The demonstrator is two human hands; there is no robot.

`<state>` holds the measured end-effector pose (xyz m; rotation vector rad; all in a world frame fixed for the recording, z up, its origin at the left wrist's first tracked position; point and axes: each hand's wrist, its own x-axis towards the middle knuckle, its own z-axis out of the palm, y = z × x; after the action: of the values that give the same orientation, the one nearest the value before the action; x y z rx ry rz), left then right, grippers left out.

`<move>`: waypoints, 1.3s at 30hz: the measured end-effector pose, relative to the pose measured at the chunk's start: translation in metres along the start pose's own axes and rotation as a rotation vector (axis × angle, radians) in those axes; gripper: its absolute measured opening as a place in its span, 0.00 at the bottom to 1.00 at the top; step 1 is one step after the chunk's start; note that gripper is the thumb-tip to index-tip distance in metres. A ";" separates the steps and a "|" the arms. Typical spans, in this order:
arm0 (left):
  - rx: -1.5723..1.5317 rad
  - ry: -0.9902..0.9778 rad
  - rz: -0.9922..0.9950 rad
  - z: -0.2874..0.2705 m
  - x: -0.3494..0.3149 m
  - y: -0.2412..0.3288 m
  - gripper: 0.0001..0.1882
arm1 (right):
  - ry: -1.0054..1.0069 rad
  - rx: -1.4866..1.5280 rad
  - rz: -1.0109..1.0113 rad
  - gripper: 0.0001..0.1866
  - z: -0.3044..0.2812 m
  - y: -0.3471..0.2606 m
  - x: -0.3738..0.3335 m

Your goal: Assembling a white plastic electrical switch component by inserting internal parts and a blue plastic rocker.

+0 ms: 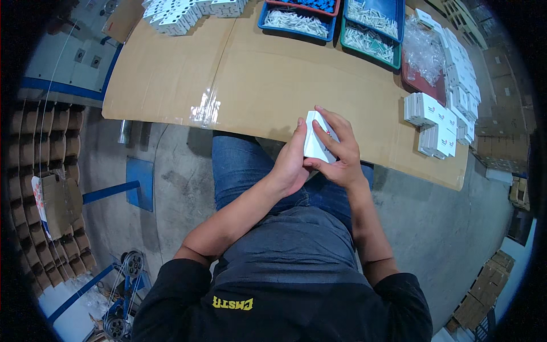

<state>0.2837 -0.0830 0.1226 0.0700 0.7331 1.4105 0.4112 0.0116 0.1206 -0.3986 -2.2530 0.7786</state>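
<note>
A small white box [315, 142] is between my two hands, just over the near edge of the cardboard-covered table [273, 91]. My left hand [292, 162] grips it along its left side, the thumb lying up that edge. Around its right side curls my right hand [342, 151], fingers across the upper face and thumb at the lower end. The palms hide part of the box, so I cannot see whether its lower end is closed.
Blue and green trays [371, 56] of small white pieces stand at the far side. Beside them sits a dark red tray [424, 88] with clear plastic bags. Stacks of white boxes [439, 134] line the right edge; more white boxes [182, 16] are at the far left.
</note>
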 end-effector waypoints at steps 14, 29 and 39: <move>-0.086 -0.106 0.075 0.010 -0.002 0.010 0.30 | -0.166 -0.035 0.167 0.37 -0.009 -0.009 0.008; 0.150 -0.016 0.364 0.007 0.008 0.012 0.32 | 0.194 0.546 0.521 0.50 0.013 -0.007 0.003; 0.492 -0.058 0.485 -0.017 0.007 0.032 0.32 | 0.414 1.021 0.639 0.18 -0.008 0.009 -0.003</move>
<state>0.2472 -0.0764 0.1209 0.7091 1.0472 1.6421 0.4194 0.0201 0.1180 -0.6798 -1.1005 1.8252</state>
